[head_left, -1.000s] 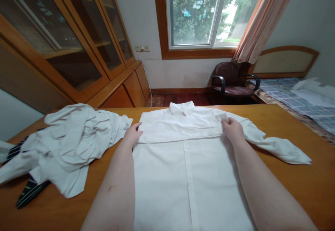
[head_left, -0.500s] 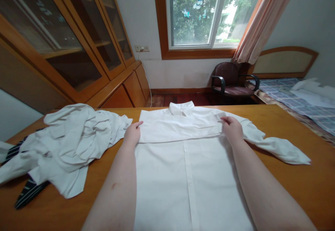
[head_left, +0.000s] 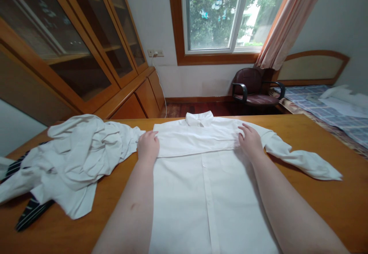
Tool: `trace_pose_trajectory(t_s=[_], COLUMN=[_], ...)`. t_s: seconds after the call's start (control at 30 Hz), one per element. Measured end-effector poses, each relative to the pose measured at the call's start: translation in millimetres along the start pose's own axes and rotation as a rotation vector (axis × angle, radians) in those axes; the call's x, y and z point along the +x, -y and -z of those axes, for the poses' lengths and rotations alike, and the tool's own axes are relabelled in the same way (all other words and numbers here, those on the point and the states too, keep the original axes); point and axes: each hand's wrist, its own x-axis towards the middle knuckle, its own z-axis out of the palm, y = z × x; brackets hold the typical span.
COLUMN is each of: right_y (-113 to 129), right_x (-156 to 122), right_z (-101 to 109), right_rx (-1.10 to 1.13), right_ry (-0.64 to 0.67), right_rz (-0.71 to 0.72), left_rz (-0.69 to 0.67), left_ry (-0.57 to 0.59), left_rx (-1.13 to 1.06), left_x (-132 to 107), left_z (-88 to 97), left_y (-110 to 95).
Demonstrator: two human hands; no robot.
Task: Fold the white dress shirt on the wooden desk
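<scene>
Shirt (head_left: 181,192) lies spread, both hands (head_left: 250,142) apparently touching it.

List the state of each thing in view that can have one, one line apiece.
Shirt: front up, one sleeve folded across, the other out sideways
Left hand: on the shirt's edge, grip unclear
Right hand: open, on the shirt
White heap: crumpled
Striped cloth: partly covered
Cabinet: doors shut
Plug: in the socket
Curtain: drawn aside
Window: open or shut unclear
Chair: upright
</scene>
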Motion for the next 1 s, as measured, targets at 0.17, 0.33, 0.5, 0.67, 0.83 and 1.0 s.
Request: trace_pose_trajectory(t_s=[0.17,0.33,0.5,0.67,0.83,1.0], right_y=[29.3,35.0,25.3,15.9,17.3,13.8], right_x=[-12.1,-13.0,-11.1,-9.6,-9.6,-6.1], right_z=[-11.6,-19.4,-18.0,-22.1,-24.9,-16.8], right_rx=[0.098,-0.022,-0.124,-0.157,-0.175,-0.059], right_ry=[0.370,0.519,0.508,0.468,0.397,0.263], right_rz=[0.305,0.253,0.123,0.003,-0.065,-0.089], left_rz=[-0.275,-0.196,-0.110,0.060,0.077,0.099], left_ry=[0.291,0.469,0.439,0.411,0.401,0.422], left_rx=[-0.066,0.025,0.053,0.045,0.033,-0.014], left_x=[-9.5,-12.2,-9.1,-4.9,-5.0,7.4], left_z=[-14.5,-30.3,-34.2,-33.5,-33.0,-30.4], left_y=[-24.4,-22.4,-17.0,-9.9,-7.9,-6.2])
